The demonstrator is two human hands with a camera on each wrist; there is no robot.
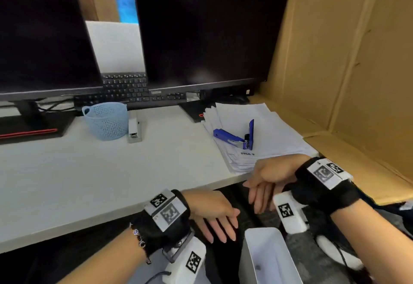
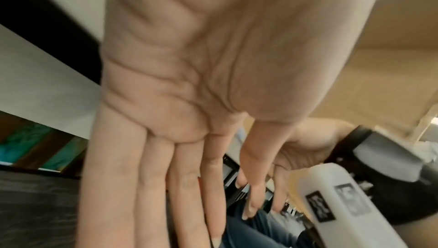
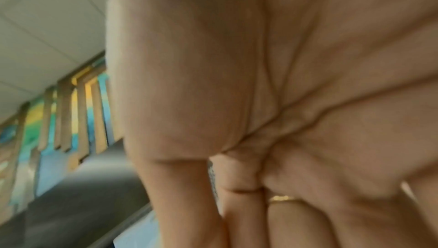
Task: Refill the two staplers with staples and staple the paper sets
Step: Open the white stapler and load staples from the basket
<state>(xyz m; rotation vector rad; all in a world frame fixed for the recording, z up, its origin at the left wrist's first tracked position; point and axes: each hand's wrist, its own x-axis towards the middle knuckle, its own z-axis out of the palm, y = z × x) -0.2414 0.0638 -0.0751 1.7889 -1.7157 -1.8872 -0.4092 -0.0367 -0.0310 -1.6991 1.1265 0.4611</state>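
Head view: left hand (image 1: pixel 212 212), right hand (image 1: pixel 268 178) flat-fingered, empty, below desk (image 1: pixel 89 183) edge

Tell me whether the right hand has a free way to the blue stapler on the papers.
Probably yes: the right hand, open and empty, hangs at the desk edge just short of the blue stapler, with nothing between them.

The head camera looked forward and down over the tabletop (image 1: pixel 89 172), hands at six o'clock. Each wrist camera sat tight against its palm, facing along the fingers (image 2: pixel 154 186). Head and left-wrist views shared the right hand (image 2: pixel 305 147).
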